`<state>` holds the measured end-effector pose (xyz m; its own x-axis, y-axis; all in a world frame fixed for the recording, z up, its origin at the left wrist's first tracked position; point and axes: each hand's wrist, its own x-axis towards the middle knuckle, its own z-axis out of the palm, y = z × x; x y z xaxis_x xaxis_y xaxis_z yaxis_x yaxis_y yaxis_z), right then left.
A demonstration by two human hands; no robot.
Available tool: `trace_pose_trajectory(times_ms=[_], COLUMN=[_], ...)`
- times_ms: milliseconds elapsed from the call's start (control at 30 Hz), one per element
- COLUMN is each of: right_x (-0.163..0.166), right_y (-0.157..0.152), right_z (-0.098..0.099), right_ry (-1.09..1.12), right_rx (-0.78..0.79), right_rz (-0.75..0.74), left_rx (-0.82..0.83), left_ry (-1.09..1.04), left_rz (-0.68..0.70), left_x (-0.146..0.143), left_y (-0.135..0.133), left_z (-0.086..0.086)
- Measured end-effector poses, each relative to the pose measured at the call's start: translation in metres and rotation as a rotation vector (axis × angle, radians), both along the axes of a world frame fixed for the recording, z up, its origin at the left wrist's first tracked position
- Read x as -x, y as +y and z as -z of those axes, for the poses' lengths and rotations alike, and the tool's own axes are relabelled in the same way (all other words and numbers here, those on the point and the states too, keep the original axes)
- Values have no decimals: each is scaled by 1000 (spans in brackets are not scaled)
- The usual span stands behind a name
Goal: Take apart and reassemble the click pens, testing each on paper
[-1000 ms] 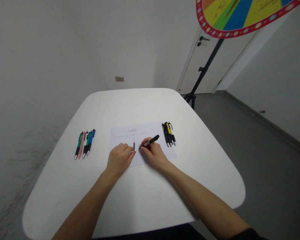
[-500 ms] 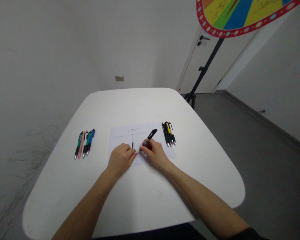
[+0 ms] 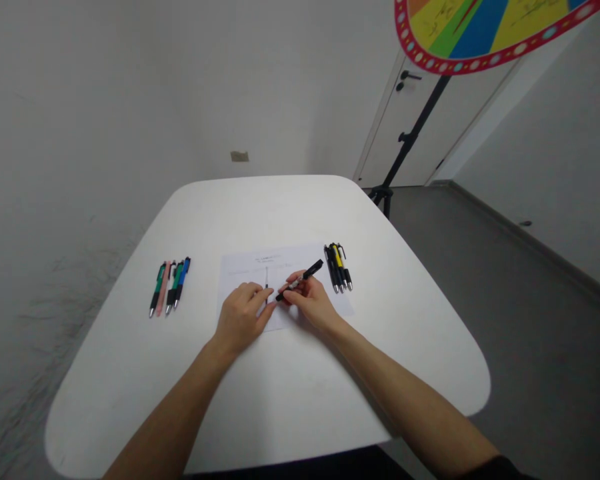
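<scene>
A sheet of white paper (image 3: 300, 255) with print near its top lies before me. On it rests a thin refill-like stick (image 3: 267, 275), pale above and dark below, pointing away from me. My left hand (image 3: 241, 313) reaches over the stick's lower part, thumb and forefinger spread apart, other fingers curled on the paper. My right hand (image 3: 314, 301) grips a black pen (image 3: 312, 269) with a whitish middle. The pen slants, its dark lower end down left near my left fingertips and its clip end up right. Whether its lower end touches the paper I cannot tell.
Several pens (image 3: 170, 288), green, pink, white and blue, lie left of the paper. Another row of pens (image 3: 337, 268), black, yellow and white, lies at its right edge. They share a white table (image 3: 280, 213) with rounded corners. Behind stands a colourful wheel (image 3: 473, 33) on a black stand (image 3: 415, 137).
My left thumb and forefinger have spread apart from being close together. The pen in my right hand has tipped lower to the right, and more of its barrel shows.
</scene>
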<state>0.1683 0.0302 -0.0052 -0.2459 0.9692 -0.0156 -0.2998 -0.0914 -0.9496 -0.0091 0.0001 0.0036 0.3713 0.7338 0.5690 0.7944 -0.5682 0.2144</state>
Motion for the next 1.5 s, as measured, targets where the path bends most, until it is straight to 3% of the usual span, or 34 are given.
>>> trace_pose_trajectory(times_ms=[133, 300, 633, 833, 1267, 1500], right_x=[2, 0, -1, -11, -10, -9], right_y=[-4, -4, -1, 10, 14, 14], right_z=[-4, -4, -7, -4, 4, 6], right_ry=[11, 3, -9, 79, 173, 101], right_rx=[9, 14, -77, -16, 105, 104], right_rz=[-100, -112, 30, 285, 248, 248], left_rx=[-19, -17, 34, 89, 11, -5], left_ry=[-9, 5, 39, -10, -130, 41], left_rz=[32, 25, -7, -42, -68, -58], left_x=[-2, -3, -4, 2, -3, -6], left_y=[0, -1, 0, 0, 2, 3], left_z=[-2, -4, -5, -4, 1, 2])
